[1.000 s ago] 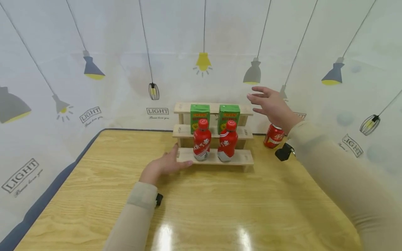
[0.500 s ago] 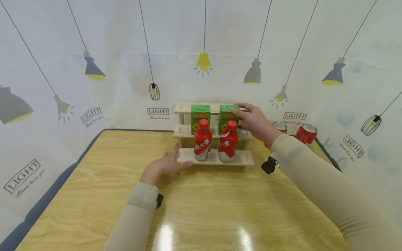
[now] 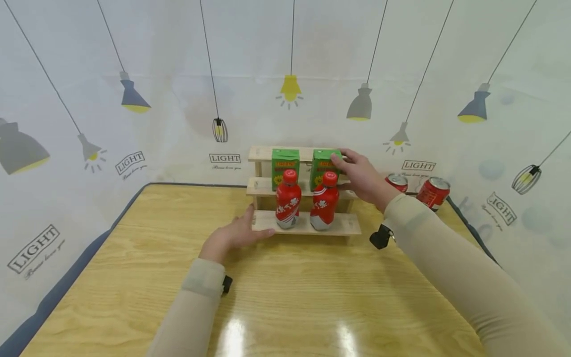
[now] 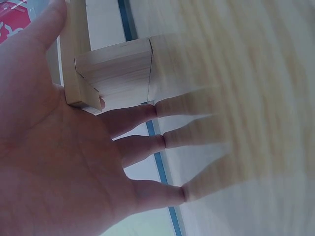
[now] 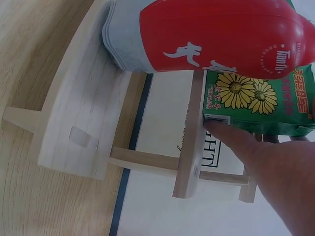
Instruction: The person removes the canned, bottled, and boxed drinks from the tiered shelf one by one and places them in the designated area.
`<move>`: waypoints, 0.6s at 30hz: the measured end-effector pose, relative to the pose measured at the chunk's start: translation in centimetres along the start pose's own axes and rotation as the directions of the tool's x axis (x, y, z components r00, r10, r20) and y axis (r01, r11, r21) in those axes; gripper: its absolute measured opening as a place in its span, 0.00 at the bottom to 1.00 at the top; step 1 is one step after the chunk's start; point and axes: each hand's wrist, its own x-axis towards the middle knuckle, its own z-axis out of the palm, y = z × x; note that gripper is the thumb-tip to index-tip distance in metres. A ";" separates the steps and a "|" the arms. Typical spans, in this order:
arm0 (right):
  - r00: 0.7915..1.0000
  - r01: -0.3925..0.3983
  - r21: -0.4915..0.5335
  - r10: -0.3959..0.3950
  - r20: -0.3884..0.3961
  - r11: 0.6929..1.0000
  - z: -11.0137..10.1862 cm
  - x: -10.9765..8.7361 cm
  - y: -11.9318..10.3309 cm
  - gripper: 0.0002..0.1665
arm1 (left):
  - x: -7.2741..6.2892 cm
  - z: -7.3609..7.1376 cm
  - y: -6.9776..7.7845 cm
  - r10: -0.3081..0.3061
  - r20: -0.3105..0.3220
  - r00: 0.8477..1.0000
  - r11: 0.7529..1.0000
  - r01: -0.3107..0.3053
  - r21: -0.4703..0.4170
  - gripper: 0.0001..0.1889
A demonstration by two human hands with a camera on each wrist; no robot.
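A three-tier wooden shelf [image 3: 348, 224] stands at the back of the table. My right hand [image 3: 363, 176] grips the right green drink carton [image 3: 322, 161] on the middle tier, thumb at its upper front corner; one finger touches its lower corner in the right wrist view. A matching left carton [image 3: 285, 159] stands beside it. On the bottom tier are a left red bottle [image 3: 288, 203] and a right red bottle [image 3: 324, 204], partly covering the cartons. My left hand [image 3: 234, 234] rests at the shelf's left end, thumb along the bottom tier's front edge, extended fingertips [image 4: 162, 194] on the table.
Two red drink cans, a nearer one [image 3: 433, 193] and one partly behind my right forearm [image 3: 398, 181], stand right of the shelf. A wall covering printed with lamps [image 3: 291, 89] rises behind the wooden table [image 3: 285, 297].
My right hand has come down and left from above the cans to the right carton and taken hold of it. Both cans now show. The left hand has stayed at the shelf.
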 end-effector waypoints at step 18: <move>0.999 0.034 -0.048 -0.034 -0.008 0.998 -0.6 -0.8 0.2 0.38 | 0.0 0.2 0.1 -0.002 0.005 1.000 1.000 0.002 0.003 0.68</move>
